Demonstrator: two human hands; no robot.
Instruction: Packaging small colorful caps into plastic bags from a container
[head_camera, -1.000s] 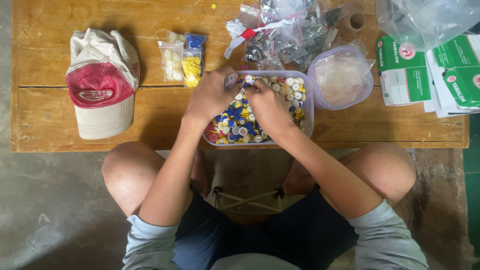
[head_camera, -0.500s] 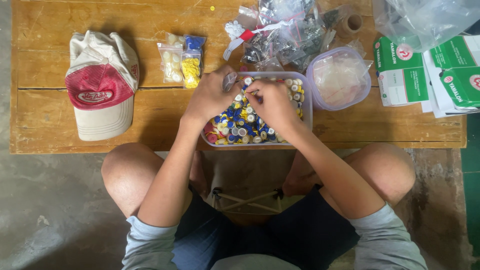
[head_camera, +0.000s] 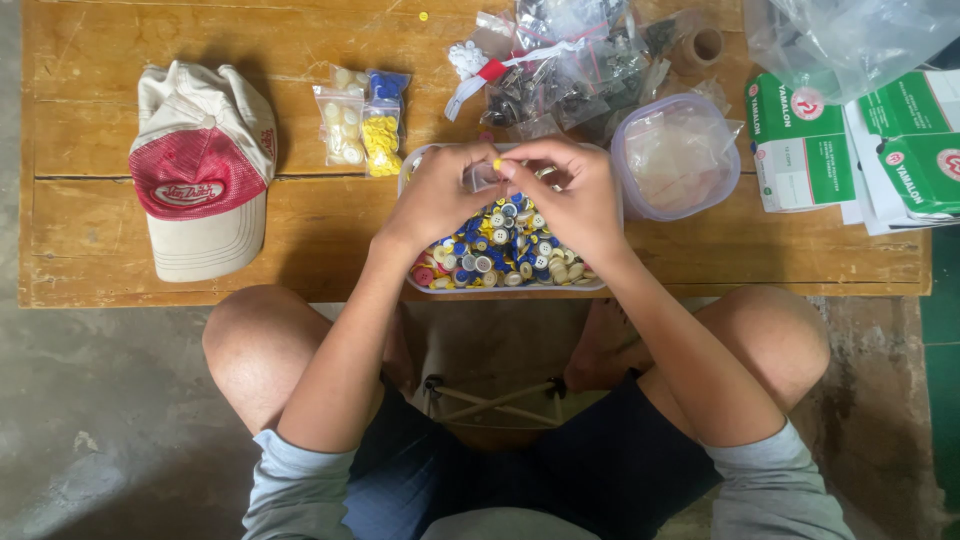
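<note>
A: What's in hand?

B: Small yellow button (head_camera: 497, 164), pinched btwn fingertips of left hand (head_camera: 440, 195). Right hand (head_camera: 568, 195) right next to it, fingers curled in twd the same spot; can't tell if it grips anything.

A: And under them?

B: Clear tub (head_camera: 500, 286) w/ mixed buttons (head_camera: 500, 250), directly beneath both hands.

A: Around?

B: Lid (head_camera: 677, 157) just right of right hand. Bagged buttons (head_camera: 362, 122) up-left of left hand, cap (head_camera: 200, 180) well left. Pile of small bags (head_camera: 565, 60) beyond the hands. Green boxes (head_camera: 800, 140) far right.

Tub (head_camera: 600, 285) of mixed coloured buttons (head_camera: 500, 255)
</note>
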